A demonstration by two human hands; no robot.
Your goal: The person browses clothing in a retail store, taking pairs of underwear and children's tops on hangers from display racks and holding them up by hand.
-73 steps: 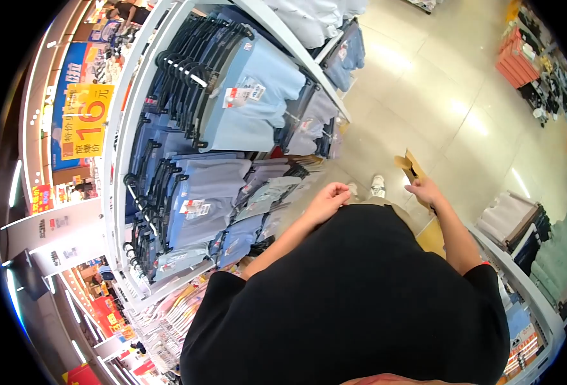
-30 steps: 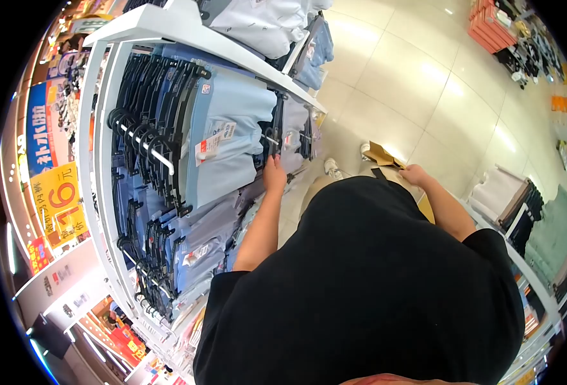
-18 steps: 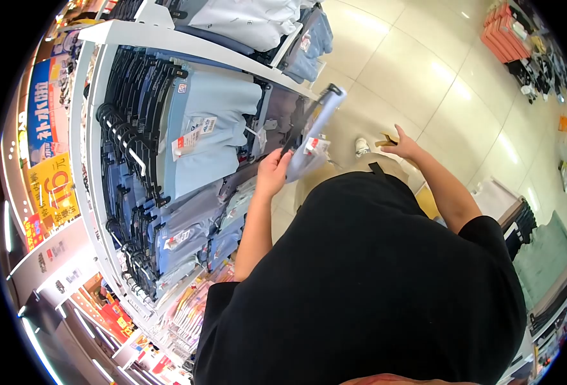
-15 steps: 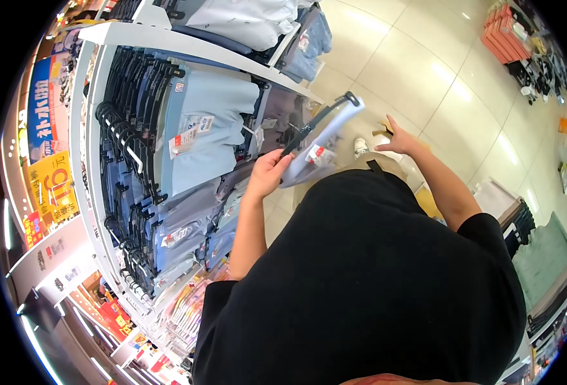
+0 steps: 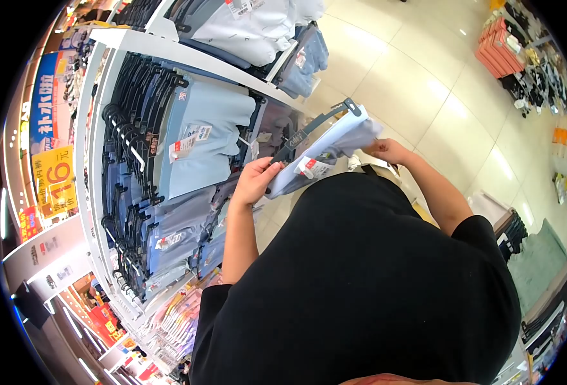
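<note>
My left hand (image 5: 256, 181) grips one end of a dark plastic hanger (image 5: 308, 131) from which a pair of light blue underpants (image 5: 335, 142) hangs, tilted in front of my body. A red and white price tag (image 5: 313, 167) shows on the fabric. At the far lower edge of the underpants is my right hand (image 5: 391, 152), its fingers curled in against the hem; the fingertips are partly hidden. Left of the hanger, more light blue underpants (image 5: 206, 138) hang in the rack, tagged too.
A white display rack (image 5: 194, 58) full of hanging underwear stands close on my left. A yellow price sign (image 5: 56, 179) is beyond it. Tiled floor (image 5: 418, 70) lies ahead. Pink folded goods (image 5: 500, 48) are at the far right, and a green panel (image 5: 540, 263) is nearer on the right.
My right hand has moved left to the hem and its spread fingers have curled in. My left hand, with the hanger, has shifted slightly left; the underpants now show more broadly.
</note>
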